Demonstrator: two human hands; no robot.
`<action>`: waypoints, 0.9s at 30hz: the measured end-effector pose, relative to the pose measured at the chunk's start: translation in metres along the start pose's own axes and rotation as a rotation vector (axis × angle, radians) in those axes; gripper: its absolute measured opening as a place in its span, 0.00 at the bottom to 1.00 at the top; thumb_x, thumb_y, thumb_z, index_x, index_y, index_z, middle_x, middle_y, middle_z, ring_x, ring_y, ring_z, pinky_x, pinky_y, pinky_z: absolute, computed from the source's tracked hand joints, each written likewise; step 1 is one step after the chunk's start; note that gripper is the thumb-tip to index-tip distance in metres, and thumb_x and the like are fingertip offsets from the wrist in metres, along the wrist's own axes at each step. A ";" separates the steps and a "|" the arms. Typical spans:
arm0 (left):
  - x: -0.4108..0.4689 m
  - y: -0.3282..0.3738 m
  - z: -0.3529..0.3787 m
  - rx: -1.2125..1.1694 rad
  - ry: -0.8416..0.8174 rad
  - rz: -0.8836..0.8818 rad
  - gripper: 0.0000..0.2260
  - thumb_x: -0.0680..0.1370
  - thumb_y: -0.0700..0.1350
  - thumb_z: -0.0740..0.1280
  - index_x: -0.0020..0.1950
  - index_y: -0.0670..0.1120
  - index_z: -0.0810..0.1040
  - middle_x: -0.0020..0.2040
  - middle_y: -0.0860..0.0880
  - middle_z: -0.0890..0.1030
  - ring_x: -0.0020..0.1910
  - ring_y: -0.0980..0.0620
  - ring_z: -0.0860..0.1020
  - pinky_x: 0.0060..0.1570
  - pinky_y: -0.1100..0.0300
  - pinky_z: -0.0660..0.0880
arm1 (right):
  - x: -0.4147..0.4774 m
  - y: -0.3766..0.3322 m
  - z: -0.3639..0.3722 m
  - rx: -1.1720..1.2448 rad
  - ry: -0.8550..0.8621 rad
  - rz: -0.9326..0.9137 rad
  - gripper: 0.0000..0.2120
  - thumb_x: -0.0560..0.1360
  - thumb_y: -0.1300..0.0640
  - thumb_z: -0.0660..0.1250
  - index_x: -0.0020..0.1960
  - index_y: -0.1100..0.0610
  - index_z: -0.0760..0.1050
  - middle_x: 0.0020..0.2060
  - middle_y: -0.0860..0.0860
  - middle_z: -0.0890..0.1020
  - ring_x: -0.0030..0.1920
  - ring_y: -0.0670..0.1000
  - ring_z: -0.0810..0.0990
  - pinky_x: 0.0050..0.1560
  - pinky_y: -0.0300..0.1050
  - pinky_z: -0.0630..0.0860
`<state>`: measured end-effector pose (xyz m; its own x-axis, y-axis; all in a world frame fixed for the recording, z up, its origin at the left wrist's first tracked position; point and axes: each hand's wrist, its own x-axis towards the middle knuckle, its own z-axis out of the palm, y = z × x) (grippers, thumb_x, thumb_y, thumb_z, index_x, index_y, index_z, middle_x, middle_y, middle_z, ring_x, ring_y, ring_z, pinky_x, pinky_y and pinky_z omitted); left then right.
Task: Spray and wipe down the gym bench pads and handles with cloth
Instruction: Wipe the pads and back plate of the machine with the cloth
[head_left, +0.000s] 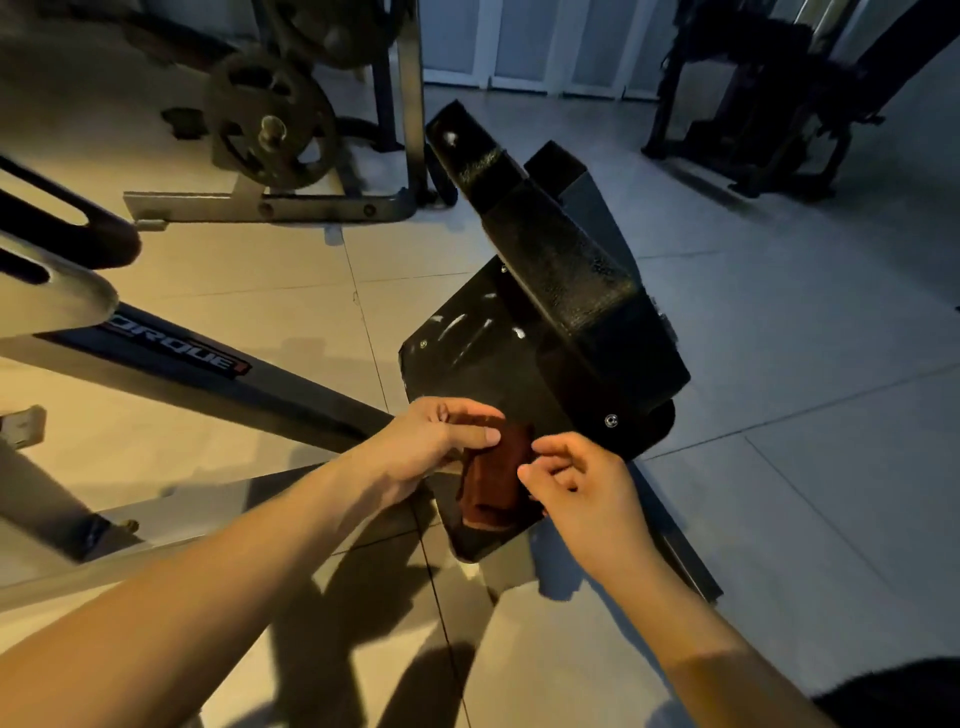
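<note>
**Cloth (493, 483) at near edge of pad (457, 364)**

Our left hand (436, 441) pinched the brown cloth, its long axis running toward us. Our right hand (582, 483), fingers curled, hovered just right of it; we could not tell if it gripped.

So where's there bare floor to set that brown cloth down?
Bare, for the folded brown cloth: the grey tiled floor right of the black padded bench, up to the dark machine behind. Crowded: left, with grey frame bars and round weight plates.
</note>
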<state>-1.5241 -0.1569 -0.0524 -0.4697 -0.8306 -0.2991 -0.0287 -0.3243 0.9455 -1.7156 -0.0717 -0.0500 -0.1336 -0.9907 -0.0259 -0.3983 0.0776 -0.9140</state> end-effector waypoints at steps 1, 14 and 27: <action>-0.005 0.008 0.006 0.006 -0.011 0.012 0.13 0.77 0.40 0.72 0.62 0.44 0.83 0.57 0.42 0.85 0.59 0.44 0.83 0.62 0.50 0.79 | -0.003 -0.003 -0.003 0.048 0.003 0.027 0.10 0.76 0.54 0.74 0.54 0.45 0.77 0.44 0.43 0.83 0.46 0.44 0.84 0.44 0.37 0.81; -0.079 0.104 0.056 0.433 -0.030 0.091 0.08 0.77 0.40 0.74 0.56 0.44 0.85 0.49 0.48 0.88 0.53 0.51 0.85 0.55 0.58 0.79 | -0.046 -0.053 -0.059 0.204 0.112 -0.099 0.13 0.75 0.55 0.76 0.56 0.48 0.76 0.51 0.47 0.83 0.52 0.48 0.84 0.46 0.43 0.85; -0.106 0.125 0.092 0.210 0.360 0.429 0.04 0.75 0.45 0.77 0.43 0.46 0.87 0.39 0.50 0.86 0.42 0.54 0.86 0.48 0.50 0.84 | -0.053 -0.110 -0.045 -0.279 0.349 -0.445 0.26 0.75 0.42 0.72 0.71 0.43 0.71 0.60 0.37 0.74 0.60 0.42 0.76 0.55 0.43 0.81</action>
<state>-1.5586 -0.0678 0.1091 -0.1508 -0.9806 0.1254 -0.0937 0.1404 0.9856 -1.7057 -0.0230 0.0696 -0.1701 -0.8434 0.5097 -0.6996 -0.2609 -0.6652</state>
